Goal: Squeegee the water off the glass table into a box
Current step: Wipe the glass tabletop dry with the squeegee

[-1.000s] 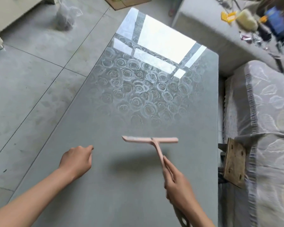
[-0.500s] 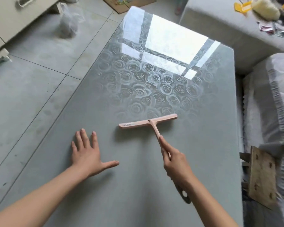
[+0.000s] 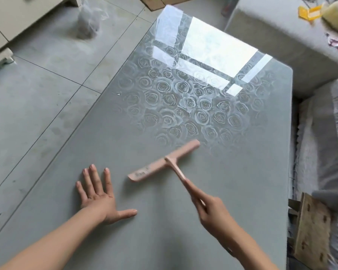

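The pink squeegee (image 3: 164, 164) sat on the glass desk (image 3: 164, 240), blade slanting toward two o'clock. The right hand (image 3: 211, 209) curled its fingers round the thin handle; the left hand (image 3: 98, 199) lay flat, fingers spread. Probably light, stiff and slippery when wet, so best gripped by the handle.

Squeegee (image 3: 164, 162): handle end hidden in right hand (image 3: 213, 209); print on blade too small to read. Glass table (image 3: 144, 240): near end cut off at bottom edge. Wooden board (image 3: 312, 230), lower right: blurred. Yellow item (image 3: 309, 12), upper right: unidentifiable.
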Available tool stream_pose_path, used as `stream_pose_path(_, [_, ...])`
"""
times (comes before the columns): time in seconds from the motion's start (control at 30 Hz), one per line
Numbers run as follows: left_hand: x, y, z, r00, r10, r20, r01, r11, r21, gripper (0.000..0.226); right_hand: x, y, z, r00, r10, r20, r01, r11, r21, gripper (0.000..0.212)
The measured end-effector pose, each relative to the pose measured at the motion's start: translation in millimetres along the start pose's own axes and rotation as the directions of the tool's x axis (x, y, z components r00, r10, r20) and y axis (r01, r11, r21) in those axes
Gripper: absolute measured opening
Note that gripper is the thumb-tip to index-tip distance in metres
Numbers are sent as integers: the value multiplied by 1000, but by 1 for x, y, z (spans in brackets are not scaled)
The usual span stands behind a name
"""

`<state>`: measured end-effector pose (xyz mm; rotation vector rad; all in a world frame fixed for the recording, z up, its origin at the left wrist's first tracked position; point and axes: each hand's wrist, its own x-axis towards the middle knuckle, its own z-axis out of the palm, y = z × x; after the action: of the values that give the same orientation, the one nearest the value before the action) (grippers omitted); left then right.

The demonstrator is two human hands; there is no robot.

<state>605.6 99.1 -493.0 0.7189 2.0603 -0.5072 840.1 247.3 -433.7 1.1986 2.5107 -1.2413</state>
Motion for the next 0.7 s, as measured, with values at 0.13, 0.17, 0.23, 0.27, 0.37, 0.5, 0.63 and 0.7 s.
stream_pose_path(0.13, [-2,2,-4,1000,4,20,-5,1000,23,147,100,-61,19,994,-113,9,113,991,-76,54])
stream_pose_path(0.17, [-2,2,-5,1000,2,26,-2,1000,22,147,113,-69,17,992,-124,8,124,988,-95,53])
stream_pose_path(0.23, [-2,1,-6,999,-9,42,8,1000,20,146,114,-68,7,990,-145,-1,144,984,-103,57])
stream_pose_path(0.27, [-2,1,-6,999,-10,41,9,1000,22,145,101,-62,-2,988,-156,-13,154,982,-105,59])
stream_pose_path(0.37, [-2,0,-6,999,-14,43,13,1000,20,145,45,-30,-28,991,-133,-28,129,985,-114,61])
stream_pose_path(0.5, [-4,0,-8,998,-18,54,18,1000,3,145,3,-8,-27,999,-22,35,25,996,-81,65])
stream_pose_path(0.63, [-3,2,-7,998,-14,67,14,1000,-7,145,51,-45,3,999,-34,16,35,993,-117,57])
stream_pose_path(0.7, [-2,2,-8,998,-12,65,12,1000,-7,144,92,-73,15,998,-55,-4,54,988,-142,59])
